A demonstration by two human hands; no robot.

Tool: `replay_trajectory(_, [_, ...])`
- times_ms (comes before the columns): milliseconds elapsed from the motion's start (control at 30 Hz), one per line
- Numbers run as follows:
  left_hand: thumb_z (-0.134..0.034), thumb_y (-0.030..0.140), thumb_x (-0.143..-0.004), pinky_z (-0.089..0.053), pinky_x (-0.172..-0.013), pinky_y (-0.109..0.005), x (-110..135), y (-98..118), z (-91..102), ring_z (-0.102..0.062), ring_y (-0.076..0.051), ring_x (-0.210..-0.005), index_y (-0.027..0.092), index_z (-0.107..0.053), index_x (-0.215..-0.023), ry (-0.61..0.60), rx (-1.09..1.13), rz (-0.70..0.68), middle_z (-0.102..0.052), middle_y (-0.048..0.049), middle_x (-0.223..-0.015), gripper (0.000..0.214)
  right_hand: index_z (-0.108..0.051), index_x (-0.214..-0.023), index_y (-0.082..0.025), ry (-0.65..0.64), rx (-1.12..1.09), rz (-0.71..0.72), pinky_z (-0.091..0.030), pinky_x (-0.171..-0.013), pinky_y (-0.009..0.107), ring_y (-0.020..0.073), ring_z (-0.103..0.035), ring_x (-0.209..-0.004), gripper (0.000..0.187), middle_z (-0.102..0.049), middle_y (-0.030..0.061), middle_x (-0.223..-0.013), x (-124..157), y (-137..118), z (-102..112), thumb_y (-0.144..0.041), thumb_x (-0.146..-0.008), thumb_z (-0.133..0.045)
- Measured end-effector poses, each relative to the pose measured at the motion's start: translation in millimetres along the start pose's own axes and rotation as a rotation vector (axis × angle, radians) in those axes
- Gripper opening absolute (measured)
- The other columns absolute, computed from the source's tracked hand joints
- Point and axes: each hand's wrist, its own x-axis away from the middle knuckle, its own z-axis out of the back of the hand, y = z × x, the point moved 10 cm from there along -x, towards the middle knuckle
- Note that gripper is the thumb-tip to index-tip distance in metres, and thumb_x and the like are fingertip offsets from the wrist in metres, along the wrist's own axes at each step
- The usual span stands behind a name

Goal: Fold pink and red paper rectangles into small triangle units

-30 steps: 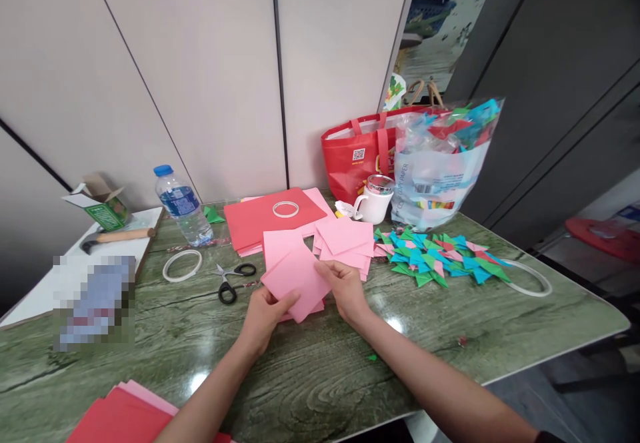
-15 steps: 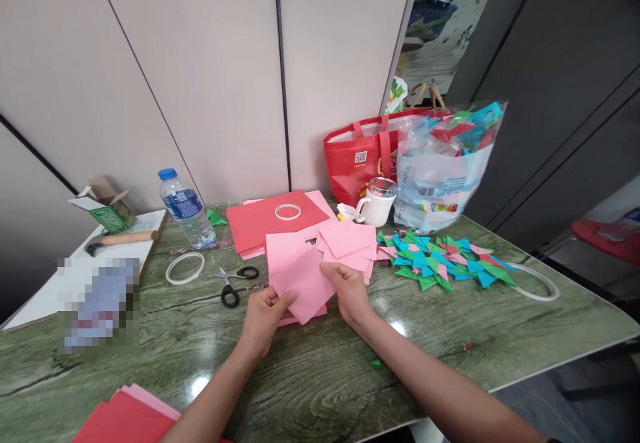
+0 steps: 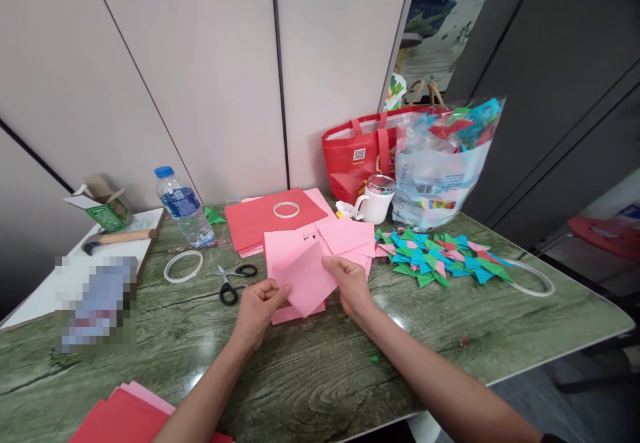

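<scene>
A square sheet of pink paper (image 3: 306,282) is held up by two corners between my hands, one corner pointing down toward me. My left hand (image 3: 260,306) pinches its left corner between thumb and fingers. My right hand (image 3: 353,286) grips the right corner the same way. Behind and under the sheet lies a stack of pink paper (image 3: 277,246), partly hidden by it. More pink paper pieces (image 3: 347,235) rest on the right of that stack. Black-handled scissors (image 3: 235,280) lie spread just left of my left hand.
Folded paper pieces (image 3: 435,256) in several colours cover the right, by a white ring (image 3: 533,280). Behind stand a white mug (image 3: 377,202), a red bag (image 3: 350,163) and a plastic bag (image 3: 435,183). Leftward are a tape roll (image 3: 184,266), bottle (image 3: 183,206) and hammer (image 3: 125,235).
The pink sheet is tilted slightly differently, and its lower corner is a little higher. Both hands keep their grip on it. The whole view has shifted slightly.
</scene>
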Motion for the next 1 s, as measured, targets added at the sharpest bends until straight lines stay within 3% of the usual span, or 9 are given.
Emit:
replay_trajectory(133, [-0.073, 0.031, -0.060, -0.051, -0.068, -0.032, 1, 5, -5.3, -0.063, -0.018, -0.069, 0.011, -0.065, -0.091, -0.070, 0.066, 0.022, -0.070, -0.0077, -0.080, 0.038, -0.066, -0.059, -0.015, -0.030, 0.008, -0.015, -0.037, -0.047, 0.023, 0.0106, -0.049, -0.047, 0.023, -0.063, 0.0000, -0.054, 1, 4, -2, -0.037, -0.056, -0.073])
replay_trajectory(200, [-0.072, 0.031, -0.061, -0.051, -0.068, -0.032, 1, 6, -5.8, -0.063, -0.019, -0.071, 0.011, -0.065, -0.094, -0.084, 0.075, 0.027, -0.070, -0.0098, -0.083, 0.040, -0.066, -0.060, -0.015, -0.049, 0.026, -0.013, -0.037, -0.047, 0.024, 0.0108, -0.049, -0.047, 0.023, -0.063, 0.0001, -0.054, 1, 5, -3, -0.038, -0.056, -0.072])
replay_trajectory(467, [-0.072, 0.030, -0.060, -0.051, -0.067, -0.036, 2, 6, -4.0, -0.063, -0.020, -0.065, 0.009, -0.069, -0.084, -0.044, 0.104, 0.004, -0.070, -0.0093, -0.074, 0.032, -0.066, -0.060, -0.016, -0.063, 0.067, 0.026, -0.036, -0.048, 0.024, 0.0112, -0.049, -0.048, 0.022, -0.063, -0.0002, -0.054, 0, 0, -5, -0.038, -0.059, -0.071])
replay_trajectory(633, [-0.072, 0.029, -0.061, -0.051, -0.066, -0.032, 2, 12, -2.9, -0.062, -0.017, -0.062, 0.010, -0.069, -0.082, -0.043, 0.120, 0.005, -0.070, -0.0071, -0.072, 0.028, -0.066, -0.061, -0.016, -0.072, 0.051, 0.012, -0.036, -0.049, 0.024, 0.0106, -0.049, -0.048, 0.020, -0.063, -0.0011, -0.055, 0, -1, -5, -0.036, -0.059, -0.071])
replay_trajectory(867, [-0.073, 0.027, -0.060, -0.049, -0.061, -0.023, 1, 17, 4.8, -0.059, -0.012, -0.057, 0.011, -0.067, -0.064, 0.017, 0.162, -0.023, -0.067, -0.0019, -0.060, 0.017, -0.067, -0.061, -0.017, -0.070, 0.046, 0.016, -0.038, -0.051, 0.025, 0.0118, -0.052, -0.049, 0.020, -0.064, -0.0004, -0.056, 1, -3, -5, -0.036, -0.058, -0.072])
replay_trajectory(1000, [-0.073, 0.026, -0.059, -0.049, -0.059, -0.023, 2, 19, 5.1, -0.058, -0.012, -0.056, 0.011, -0.067, -0.066, 0.024, 0.167, -0.043, -0.066, -0.0021, -0.060, 0.017, -0.067, -0.062, -0.016, -0.082, 0.044, 0.032, -0.039, -0.051, 0.025, 0.0118, -0.052, -0.050, 0.021, -0.065, 0.0002, -0.057, 1, -6, -7, -0.036, -0.058, -0.072])
